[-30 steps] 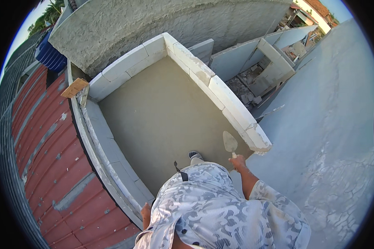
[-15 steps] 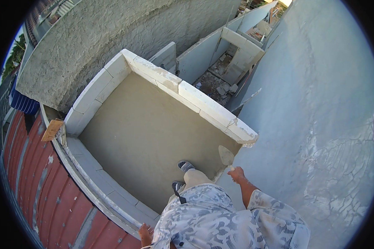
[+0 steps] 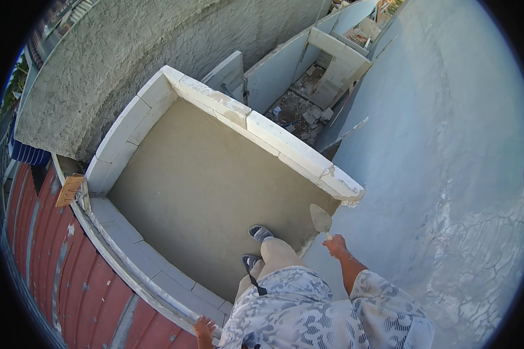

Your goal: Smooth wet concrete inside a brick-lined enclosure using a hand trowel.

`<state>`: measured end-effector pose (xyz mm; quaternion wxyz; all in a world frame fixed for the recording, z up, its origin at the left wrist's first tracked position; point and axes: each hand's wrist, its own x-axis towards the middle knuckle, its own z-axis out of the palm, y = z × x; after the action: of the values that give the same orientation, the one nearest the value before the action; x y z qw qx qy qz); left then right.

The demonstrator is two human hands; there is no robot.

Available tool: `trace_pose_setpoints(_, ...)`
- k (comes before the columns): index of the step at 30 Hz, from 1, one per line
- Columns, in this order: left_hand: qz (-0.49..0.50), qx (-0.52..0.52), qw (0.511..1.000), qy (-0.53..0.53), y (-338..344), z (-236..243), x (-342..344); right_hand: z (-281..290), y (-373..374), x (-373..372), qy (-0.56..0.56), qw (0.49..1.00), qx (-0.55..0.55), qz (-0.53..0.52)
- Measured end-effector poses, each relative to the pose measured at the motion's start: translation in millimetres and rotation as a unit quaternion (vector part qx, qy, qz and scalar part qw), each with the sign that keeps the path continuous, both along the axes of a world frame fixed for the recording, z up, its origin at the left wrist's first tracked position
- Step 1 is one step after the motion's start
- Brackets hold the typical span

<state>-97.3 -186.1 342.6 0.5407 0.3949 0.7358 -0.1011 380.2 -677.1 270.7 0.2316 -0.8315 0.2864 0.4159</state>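
Head: right hand (image 3: pixel 335 244) grips trowel (image 3: pixel 320 219) near block wall (image 3: pixel 297 152)

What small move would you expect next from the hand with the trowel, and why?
Probably a short reach forward: the right hand holds the trowel just below the chipped end of the white block wall, blade pointing that way, not touching it.

The left hand (image 3: pixel 204 330) shows only in part, its wrist and forearm hidden behind the patterned shirt (image 3: pixel 308 314) and cut by the lower edge. The trowel (image 3: pixel 321 220) handle is buried in the right hand (image 3: pixel 335 245), so its shape cannot be told. The rubble (image 3: pixel 300 110) beyond the block wall (image 3: pixel 285 142) is too small to make out.
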Motion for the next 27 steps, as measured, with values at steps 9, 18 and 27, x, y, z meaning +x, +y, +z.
trace_pose_setpoints(9,-0.104,-0.032,0.994,-0.023,1,-17,-24,-5,24,25,0.032,0.999,0.008,0.019)
trace_pose_setpoints(18,-0.165,0.044,0.977,0.127,-4,36,48,0,28,39,0.033,0.999,0.024,0.013)
trace_pose_setpoints(27,-0.824,0.068,0.515,0.227,8,-8,14,-13,24,51,0.020,0.998,0.054,0.005)
